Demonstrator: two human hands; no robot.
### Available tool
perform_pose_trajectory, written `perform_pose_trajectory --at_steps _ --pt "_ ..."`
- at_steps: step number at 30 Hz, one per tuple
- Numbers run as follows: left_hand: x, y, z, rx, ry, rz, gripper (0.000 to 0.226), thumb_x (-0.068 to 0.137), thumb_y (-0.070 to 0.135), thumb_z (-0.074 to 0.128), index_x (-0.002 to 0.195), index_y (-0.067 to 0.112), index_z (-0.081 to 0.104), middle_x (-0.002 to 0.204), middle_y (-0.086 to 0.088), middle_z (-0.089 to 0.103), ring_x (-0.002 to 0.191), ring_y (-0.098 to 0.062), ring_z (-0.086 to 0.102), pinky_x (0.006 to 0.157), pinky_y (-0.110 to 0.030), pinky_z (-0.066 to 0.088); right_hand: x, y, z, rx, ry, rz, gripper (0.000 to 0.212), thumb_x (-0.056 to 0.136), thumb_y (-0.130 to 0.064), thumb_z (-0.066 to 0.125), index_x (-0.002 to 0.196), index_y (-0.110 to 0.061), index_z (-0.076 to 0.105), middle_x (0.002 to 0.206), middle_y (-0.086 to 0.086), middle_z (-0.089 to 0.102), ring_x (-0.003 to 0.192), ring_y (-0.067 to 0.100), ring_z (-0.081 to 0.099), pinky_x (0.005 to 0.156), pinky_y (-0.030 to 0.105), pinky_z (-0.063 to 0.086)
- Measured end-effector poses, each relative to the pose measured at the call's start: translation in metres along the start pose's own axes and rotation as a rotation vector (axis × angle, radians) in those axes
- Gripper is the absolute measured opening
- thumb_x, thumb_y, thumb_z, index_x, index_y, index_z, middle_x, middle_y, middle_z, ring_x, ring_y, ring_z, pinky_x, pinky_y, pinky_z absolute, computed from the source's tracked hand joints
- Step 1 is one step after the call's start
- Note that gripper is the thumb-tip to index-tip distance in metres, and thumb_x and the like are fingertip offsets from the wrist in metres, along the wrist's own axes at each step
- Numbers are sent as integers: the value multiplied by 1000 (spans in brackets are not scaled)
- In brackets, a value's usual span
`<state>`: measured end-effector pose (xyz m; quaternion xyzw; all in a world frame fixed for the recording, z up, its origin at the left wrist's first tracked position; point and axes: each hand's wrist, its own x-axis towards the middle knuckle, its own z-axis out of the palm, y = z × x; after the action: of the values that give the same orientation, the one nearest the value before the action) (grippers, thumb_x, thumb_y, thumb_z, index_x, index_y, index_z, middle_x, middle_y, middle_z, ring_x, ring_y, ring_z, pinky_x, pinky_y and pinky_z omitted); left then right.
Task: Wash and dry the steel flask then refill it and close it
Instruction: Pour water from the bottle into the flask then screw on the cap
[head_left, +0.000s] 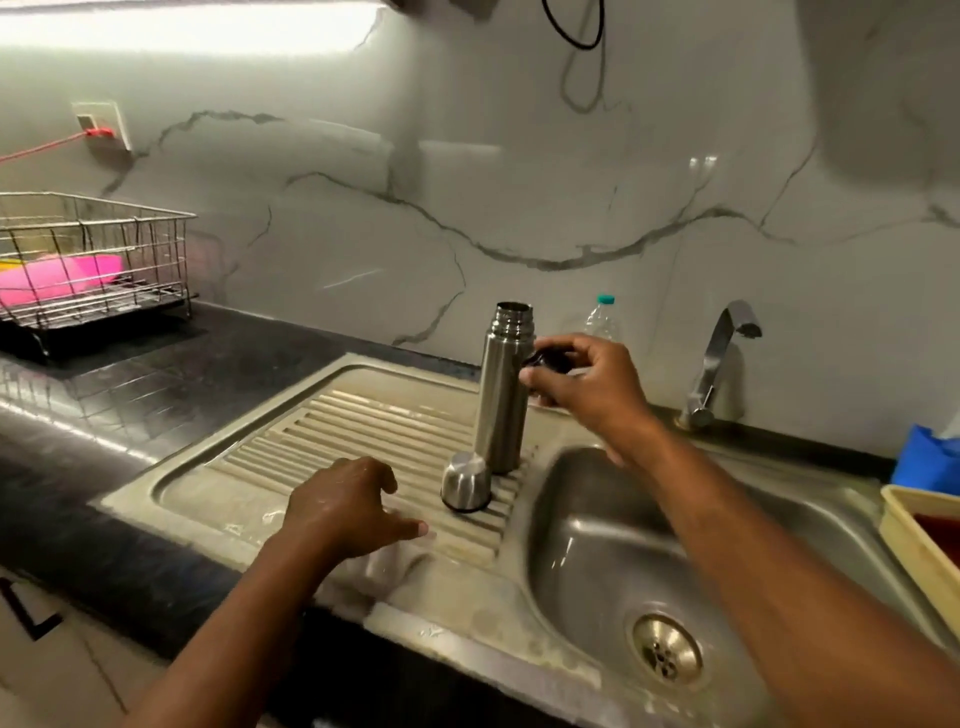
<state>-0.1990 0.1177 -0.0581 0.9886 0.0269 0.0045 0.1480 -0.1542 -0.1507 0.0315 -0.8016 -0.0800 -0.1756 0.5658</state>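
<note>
The steel flask (503, 389) stands upright and uncapped on the ribbed drainboard (332, 441) beside the sink basin. Its steel cup lid (466, 480) sits upside-down just in front of it. My right hand (587, 384) is right of the flask's upper body and pinches a small black stopper (545, 359) between thumb and fingers. My left hand (348, 506) lies low over the drainboard's front edge, fingers loosely bent, over a pale cloth (374, 566) that is blurred; whether it grips the cloth is unclear.
The sink basin (613, 545) with its drain lies at right, the tap (719, 358) behind it. A clear plastic bottle (602, 319) stands behind the flask. A wire dish rack (88, 260) is far left; a yellow tub (919, 545) and blue cloth (924, 454) are far right.
</note>
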Motion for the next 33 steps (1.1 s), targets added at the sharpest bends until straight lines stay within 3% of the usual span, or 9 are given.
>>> perform_pose_trajectory --at_steps 4,7,9,11,15,19,24,28,33 --pt "42 31 -12 -58 88 -59 80 67 82 77 130 34 64 123 5 70 113 -20 65 92 -36 54 48 -28 -23 -7 93 -61 43 74 -23 92 113 -22 76 107 2 76 89 19 76 72 27 60" --pt "73 63 -12 -371 182 -16 97 61 77 86 143 32 56 130 4 70 122 -20 64 102 -40 54 75 -41 -28 11 79 -92 47 75 -14 91 119 -13 74 106 0 75 85 3 74 70 16 58" --pt "90 84 -8 -541 218 32 106 58 71 91 148 35 50 136 4 66 128 -20 61 106 -46 53 90 -41 -24 -19 50 -115 48 75 -16 91 120 -11 74 108 0 76 95 6 73 79 20 59" --pt "101 100 -3 -689 210 87 109 57 63 96 150 35 47 139 4 63 129 -19 59 105 -46 54 102 -41 -19 -59 14 -127 51 77 -18 90 124 -12 72 115 1 75 106 13 71 95 34 59" --pt "111 116 14 -907 187 164 77 68 40 97 133 33 56 118 10 66 108 -9 64 82 -23 52 117 -37 -6 -110 -88 -142 48 80 -12 86 126 -10 71 117 3 74 109 16 69 100 42 58" --pt "117 118 28 -925 241 189 67 69 40 96 122 41 55 107 14 65 103 -8 66 88 -32 58 122 -43 -6 -225 -170 -161 47 84 -10 83 129 -14 69 120 2 71 112 17 66 100 40 57" --pt "120 116 29 -896 247 217 67 71 39 95 124 38 55 107 12 65 100 -10 66 91 -34 58 123 -58 -8 -511 -462 -177 51 85 -4 79 131 -23 67 124 -2 69 117 16 64 99 38 56" --pt "122 112 27 -862 246 237 60 69 42 96 115 39 57 100 16 65 93 -5 65 85 -29 57 128 -63 -3 -634 -535 -196 58 86 -1 78 134 -31 65 129 -4 66 118 14 62 97 33 55" --pt "123 108 26 -868 235 262 63 67 44 96 117 38 59 103 15 66 95 -5 66 85 -30 58 134 -70 -6 -726 -600 -231 49 87 -8 79 129 -31 69 122 -4 70 111 13 67 93 35 60"
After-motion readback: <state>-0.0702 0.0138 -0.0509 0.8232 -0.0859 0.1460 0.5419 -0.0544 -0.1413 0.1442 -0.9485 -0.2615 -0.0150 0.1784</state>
